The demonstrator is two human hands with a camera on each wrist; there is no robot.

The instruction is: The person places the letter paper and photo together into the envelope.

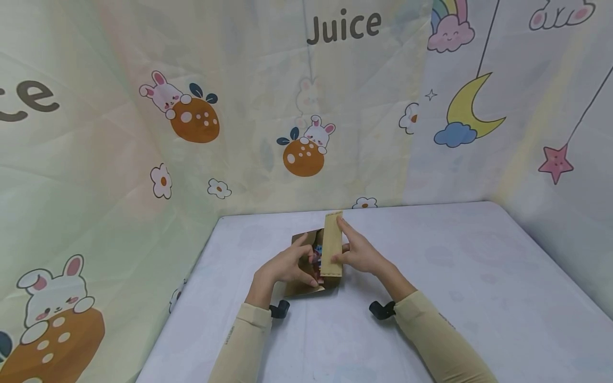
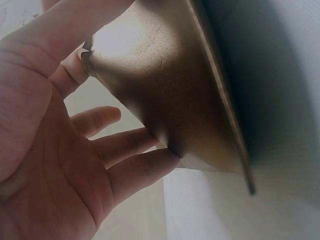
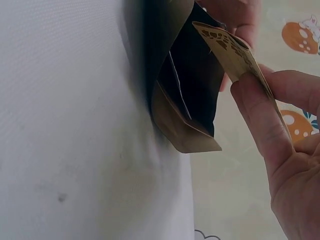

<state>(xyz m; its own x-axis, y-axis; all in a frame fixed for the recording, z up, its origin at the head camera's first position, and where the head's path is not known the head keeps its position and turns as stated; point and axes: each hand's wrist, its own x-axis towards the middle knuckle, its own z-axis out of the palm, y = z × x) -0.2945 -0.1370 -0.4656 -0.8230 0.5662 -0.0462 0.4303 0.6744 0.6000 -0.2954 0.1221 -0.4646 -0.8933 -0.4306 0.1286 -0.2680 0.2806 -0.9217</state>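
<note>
In the head view a brown paper packet [image 1: 303, 289] stands near the middle of the table, its mouth spread and something small and colourful [image 1: 317, 255] showing inside. My left hand [image 1: 286, 264] grips the packet's left side. Up close in the left wrist view, fingertips touch the edge of the packet's shiny brown wall [image 2: 170, 85]. My right hand [image 1: 362, 254] pinches a flat tan strip [image 1: 331, 244] between thumb and fingers, upright at the packet's right side. Dark printed marks cover one end of the strip [image 3: 227, 52] in the right wrist view, where it overlaps the packet's dark opening [image 3: 197, 82].
A white-covered table [image 1: 431, 266] extends around both hands. Behind it and to the sides hangs a printed cloth [image 1: 249, 106] with rabbits and fruit. Black wrist mounts [image 1: 381, 310] sit at both sleeve cuffs.
</note>
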